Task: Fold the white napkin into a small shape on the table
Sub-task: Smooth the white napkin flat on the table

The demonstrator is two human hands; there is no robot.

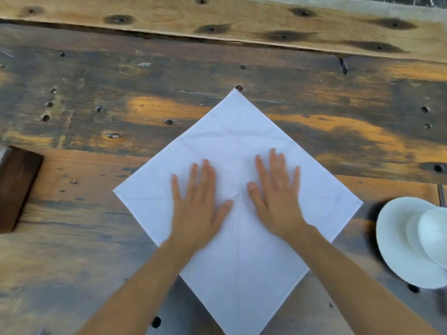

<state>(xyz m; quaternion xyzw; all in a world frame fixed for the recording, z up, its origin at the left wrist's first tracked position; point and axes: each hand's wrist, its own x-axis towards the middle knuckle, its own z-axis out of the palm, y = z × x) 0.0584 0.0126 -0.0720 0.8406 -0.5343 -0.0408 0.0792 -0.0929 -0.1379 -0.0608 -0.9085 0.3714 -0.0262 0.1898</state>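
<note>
- Weathered plank table [72, 238], dark-stained with knots and nail holes, fills the view.
- White napkin [238, 131] lies flat at centre, turned as a diamond: one corner far, one near at the frame's bottom edge; faint crease lines cross it.
- Left hand [197, 209] palm-down on the napkin's middle, fingers spread and flat, gripping nothing.
- Right hand [275, 197] just beside it, also flat, fingers splayed, pressing the cloth; thumbs near each other, apart.
- White plate [396, 240] at right edge, off the napkin, with a white bowl-like piece [435, 235] on it.
- Dark brown block [17, 187] at left edge.
</note>
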